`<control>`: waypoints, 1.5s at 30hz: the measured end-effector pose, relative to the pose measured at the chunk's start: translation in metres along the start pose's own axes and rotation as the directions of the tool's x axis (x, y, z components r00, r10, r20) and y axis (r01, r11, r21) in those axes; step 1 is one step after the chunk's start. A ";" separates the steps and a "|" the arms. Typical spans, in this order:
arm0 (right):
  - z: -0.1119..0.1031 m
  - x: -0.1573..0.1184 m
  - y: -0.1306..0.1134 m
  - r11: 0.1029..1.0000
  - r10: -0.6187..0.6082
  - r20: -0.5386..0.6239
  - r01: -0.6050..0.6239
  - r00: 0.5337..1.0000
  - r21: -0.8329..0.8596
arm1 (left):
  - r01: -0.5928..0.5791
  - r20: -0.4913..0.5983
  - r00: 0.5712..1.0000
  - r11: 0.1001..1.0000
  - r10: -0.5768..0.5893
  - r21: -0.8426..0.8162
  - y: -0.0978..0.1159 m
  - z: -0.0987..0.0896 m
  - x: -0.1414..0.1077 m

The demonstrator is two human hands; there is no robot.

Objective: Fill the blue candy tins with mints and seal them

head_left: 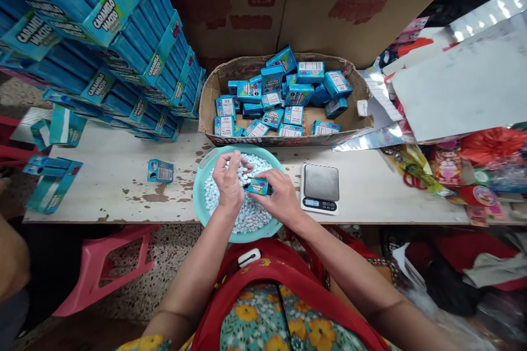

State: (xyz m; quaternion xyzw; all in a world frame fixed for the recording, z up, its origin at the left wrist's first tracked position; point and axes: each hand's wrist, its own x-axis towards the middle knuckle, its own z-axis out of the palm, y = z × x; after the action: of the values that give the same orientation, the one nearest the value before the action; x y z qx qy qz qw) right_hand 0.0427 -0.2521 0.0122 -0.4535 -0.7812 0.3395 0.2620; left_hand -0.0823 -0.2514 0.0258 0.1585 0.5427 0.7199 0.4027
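My right hand (282,196) grips a small blue candy box (258,186), tilted on its side with one end towards my left hand. Cupped beside that end, my left hand (230,180) holds several small white candies (244,170) in its curled fingers. Both hands are over a turquoise basin (200,197) filled with pale candies (251,219). A digital scale (321,184) lies to the right of the basin. To the left, a single blue candy box (160,171) rests on the worn white table.
Behind the basin stands a cardboard tray (354,120) with several blue candy boxes. Stacked blue display cartons (135,49) rise at the left, near folded blue cardboard (55,186). White sheets (461,77) and packaged goods crowd the right. A pink stool (107,263) and another person's arm are at lower left.
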 end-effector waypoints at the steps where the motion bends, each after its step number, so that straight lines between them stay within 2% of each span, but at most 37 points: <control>1: 0.000 0.001 0.000 1.000 -0.003 0.007 0.003 1.000 0.004 | 0.001 -0.005 1.000 1.000 -0.001 0.010 0.000 0.000 0.000; 14: 0.005 0.005 -0.006 0.996 0.058 -0.016 -0.057 0.998 0.062 | -0.146 0.036 0.989 0.982 0.143 0.119 0.004 -0.001 0.000; 19: 0.006 0.006 -0.005 0.995 0.067 -0.036 -0.065 0.997 0.072 | -0.133 0.027 0.991 0.986 0.131 0.099 0.002 -0.001 0.000; 25: 0.009 0.007 -0.001 0.995 0.075 -0.042 -0.072 0.996 0.076 | -0.058 0.023 0.998 0.997 0.057 0.054 -0.003 -0.002 0.003; 28: 0.011 0.008 0.001 0.991 0.085 -0.052 -0.079 0.995 0.107 | -0.052 0.073 0.996 0.998 0.049 0.038 -0.002 0.001 0.003; 32: 0.012 0.010 0.003 0.981 0.124 -0.045 -0.116 0.991 0.153 | -0.027 0.128 0.992 0.995 0.015 0.093 0.002 0.003 0.002; 35: 0.004 0.008 0.004 0.967 0.121 -0.071 -0.101 0.990 0.235 | -0.070 0.100 0.993 0.993 0.060 0.098 0.003 -0.006 0.011; 37: -0.004 0.006 0.006 0.954 0.112 -0.097 -0.079 0.989 0.290 | -0.092 0.109 0.991 0.977 0.072 0.190 -0.003 -0.020 0.025; 38: -0.008 0.004 0.007 0.950 0.113 -0.110 -0.075 0.987 0.304 | -0.109 0.147 0.987 0.946 0.067 0.304 -0.010 -0.029 0.033; 39: -0.011 0.002 0.009 0.947 0.118 -0.121 -0.076 0.986 0.311 | -0.150 0.211 0.976 0.879 0.058 0.452 -0.019 -0.038 0.041; 40: -0.014 0.000 0.012 0.947 0.129 -0.128 -0.083 0.983 0.312 | -0.217 0.292 0.956 0.766 0.040 0.605 -0.031 -0.046 0.048; 42: -0.018 -0.003 0.017 0.946 0.147 -0.133 -0.100 0.980 0.307 | -0.377 0.421 0.907 0.449 0.002 0.810 -0.057 -0.058 0.056; 43: -0.018 -0.004 0.019 0.946 0.153 -0.136 -0.105 0.979 0.308 | -0.432 0.454 0.891 0.302 -0.006 0.850 -0.070 -0.061 0.056; 44: -0.019 -0.005 0.020 0.945 0.158 -0.145 -0.107 0.977 0.310 | -0.463 0.474 0.881 0.193 -0.010 0.865 -0.081 -0.062 0.054; 45: -0.019 -0.006 0.022 0.945 0.162 -0.160 -0.106 0.974 0.310 | -0.482 0.487 0.873 0.123 -0.018 0.868 -0.091 -0.063 0.051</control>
State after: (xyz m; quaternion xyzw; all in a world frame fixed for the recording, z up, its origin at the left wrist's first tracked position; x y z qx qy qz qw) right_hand 0.0707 -0.2446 0.0067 -0.4904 -0.6605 0.4276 0.3747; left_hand -0.1187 -0.2462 -0.0899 0.6004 0.7516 0.2061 0.1795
